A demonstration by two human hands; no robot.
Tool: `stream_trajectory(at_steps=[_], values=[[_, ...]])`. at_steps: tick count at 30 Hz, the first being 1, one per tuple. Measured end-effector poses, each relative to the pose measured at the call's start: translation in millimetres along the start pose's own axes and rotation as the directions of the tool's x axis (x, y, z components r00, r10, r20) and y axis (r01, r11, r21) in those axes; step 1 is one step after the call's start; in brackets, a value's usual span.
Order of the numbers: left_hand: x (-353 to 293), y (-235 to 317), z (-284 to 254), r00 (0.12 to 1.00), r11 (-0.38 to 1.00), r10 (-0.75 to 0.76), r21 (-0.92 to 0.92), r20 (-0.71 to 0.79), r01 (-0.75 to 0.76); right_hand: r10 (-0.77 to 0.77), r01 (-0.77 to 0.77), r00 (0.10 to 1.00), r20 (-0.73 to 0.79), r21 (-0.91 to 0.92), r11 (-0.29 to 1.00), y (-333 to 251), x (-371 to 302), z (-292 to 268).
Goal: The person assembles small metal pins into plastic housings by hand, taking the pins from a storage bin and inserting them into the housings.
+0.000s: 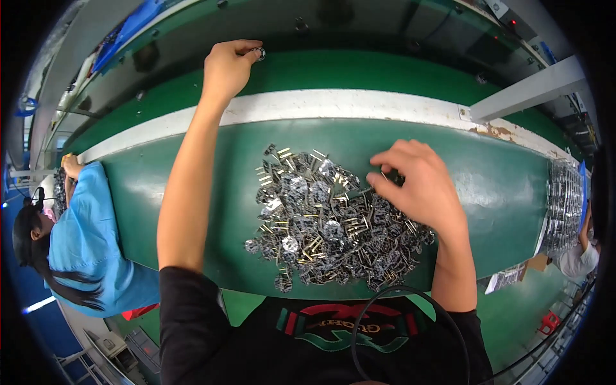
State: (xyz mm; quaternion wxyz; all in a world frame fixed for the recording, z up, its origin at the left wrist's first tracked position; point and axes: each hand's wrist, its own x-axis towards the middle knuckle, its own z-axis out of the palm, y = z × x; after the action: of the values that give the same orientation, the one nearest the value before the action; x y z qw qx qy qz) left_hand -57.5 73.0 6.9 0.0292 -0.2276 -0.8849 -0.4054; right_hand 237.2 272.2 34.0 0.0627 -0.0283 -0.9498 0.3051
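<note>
My left hand reaches out over the dark belt beyond the white rail, its thumb and fingers pinched on a small round black-and-silver part. A big heap of small black parts with brass-coloured pins lies on the green worktable in front of me. Above the heap's right side is my right hand, fingers curved, with the thumb apart from the forefinger. No part shows clearly in its grip; the fingers' undersides are hidden.
A white rail separates the table from the belt, where a few small parts lie scattered. A slanted post rises at right. Stacked clear trays stand at the table's right end. A person in blue works at left, another at far right.
</note>
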Motion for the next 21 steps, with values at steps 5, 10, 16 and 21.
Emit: stream_trajectory(at_steps=[5, 10, 16, 21], values=[[43, -47, 11, 1.000, 0.994, -0.019, 0.109, -0.014, 0.020, 0.006, -0.009, 0.994, 0.106, 0.028, 1.000, 1, -5, 7], [30, -11, -13, 0.977, 0.974, -0.180, -0.120, 0.116, 0.194, 0.200, -0.224, 0.961, 0.190, 0.114, 0.968, 1, -6, -3], [-53, -8, -129, 0.958, 0.881, -0.067, 0.467, 0.278, -0.074, 0.081, -0.082, 0.997, -0.014, -0.014, 0.997, 3, -6, -2], [-145, -3, -146, 0.888, 0.863, -0.233, 0.506, 0.397, 0.001, -0.010, 0.025, 0.997, -0.075, 0.201, 0.979, -6, -5, -10]])
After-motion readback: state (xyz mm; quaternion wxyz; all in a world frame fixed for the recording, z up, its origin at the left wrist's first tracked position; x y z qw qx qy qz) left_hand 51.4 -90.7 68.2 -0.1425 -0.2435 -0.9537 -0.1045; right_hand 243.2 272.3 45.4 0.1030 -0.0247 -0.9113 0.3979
